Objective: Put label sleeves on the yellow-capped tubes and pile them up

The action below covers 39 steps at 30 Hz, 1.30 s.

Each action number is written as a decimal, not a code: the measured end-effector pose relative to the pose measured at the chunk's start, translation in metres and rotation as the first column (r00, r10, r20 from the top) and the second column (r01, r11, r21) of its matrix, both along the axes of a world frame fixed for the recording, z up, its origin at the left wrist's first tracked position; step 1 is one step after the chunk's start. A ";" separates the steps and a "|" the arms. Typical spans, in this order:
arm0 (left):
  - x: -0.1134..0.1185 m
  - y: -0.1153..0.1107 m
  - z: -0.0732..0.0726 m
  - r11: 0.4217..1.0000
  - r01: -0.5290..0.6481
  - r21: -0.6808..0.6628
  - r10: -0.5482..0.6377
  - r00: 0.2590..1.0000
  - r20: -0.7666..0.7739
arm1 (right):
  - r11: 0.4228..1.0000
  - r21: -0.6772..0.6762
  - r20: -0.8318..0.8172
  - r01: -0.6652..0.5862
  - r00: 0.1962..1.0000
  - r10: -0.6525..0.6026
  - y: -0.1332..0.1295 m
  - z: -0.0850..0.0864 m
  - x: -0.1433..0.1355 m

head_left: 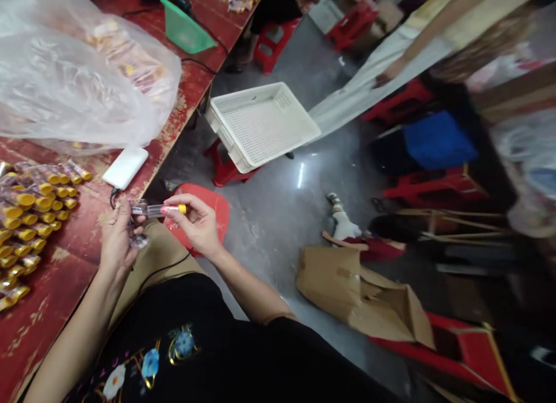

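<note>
My right hand (197, 223) pinches the yellow-capped end of a clear tube (155, 211), which has pink contents near its cap. The fingers of my left hand (117, 241) are closed around the tube's other end and some crinkled clear wrappers (138, 238). Both hands are over my lap, beside the table's edge. On the red table to the left lies a stack of yellow-capped tubes (32, 218). A white power bank (125, 168) with a black cable rests near the edge, just above my left hand.
A large clear plastic bag (87, 84) covers the table's upper left, with a green basket (186, 29) beyond. Past the edge are a white crate (264, 125) on a red stool, another red stool (219, 209), a cardboard box (360, 293), a standing person and a child.
</note>
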<state>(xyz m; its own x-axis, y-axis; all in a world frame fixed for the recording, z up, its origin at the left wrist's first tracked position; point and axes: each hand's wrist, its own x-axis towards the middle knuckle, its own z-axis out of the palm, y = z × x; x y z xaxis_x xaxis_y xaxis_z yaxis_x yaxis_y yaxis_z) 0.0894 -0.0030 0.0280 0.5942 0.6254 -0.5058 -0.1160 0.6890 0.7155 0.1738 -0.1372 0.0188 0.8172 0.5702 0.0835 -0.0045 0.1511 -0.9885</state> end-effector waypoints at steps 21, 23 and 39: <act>-0.040 -0.022 -0.006 0.997 -0.034 -0.063 0.037 0.998 0.055 | 1.000 -0.003 0.278 0.019 0.961 -0.017 -0.011 0.000 -0.023; -0.048 -0.021 -0.004 0.999 -0.024 -0.048 0.026 0.998 0.048 | 0.997 -0.055 0.340 -0.055 0.938 0.071 -0.014 -0.001 -0.026; -0.098 -0.019 0.005 1.000 -0.016 0.016 0.016 1.000 -0.002 | 0.977 -0.034 0.292 -0.210 0.933 0.211 0.033 -0.016 -0.061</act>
<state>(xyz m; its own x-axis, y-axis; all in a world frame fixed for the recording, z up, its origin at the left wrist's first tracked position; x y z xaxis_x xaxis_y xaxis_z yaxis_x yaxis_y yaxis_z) -0.0082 -0.0220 0.0327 0.5832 0.6425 -0.4970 -0.1251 0.6756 0.7266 0.1130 -0.1040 0.0027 0.6181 0.7270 0.2991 0.2536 0.1758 -0.9512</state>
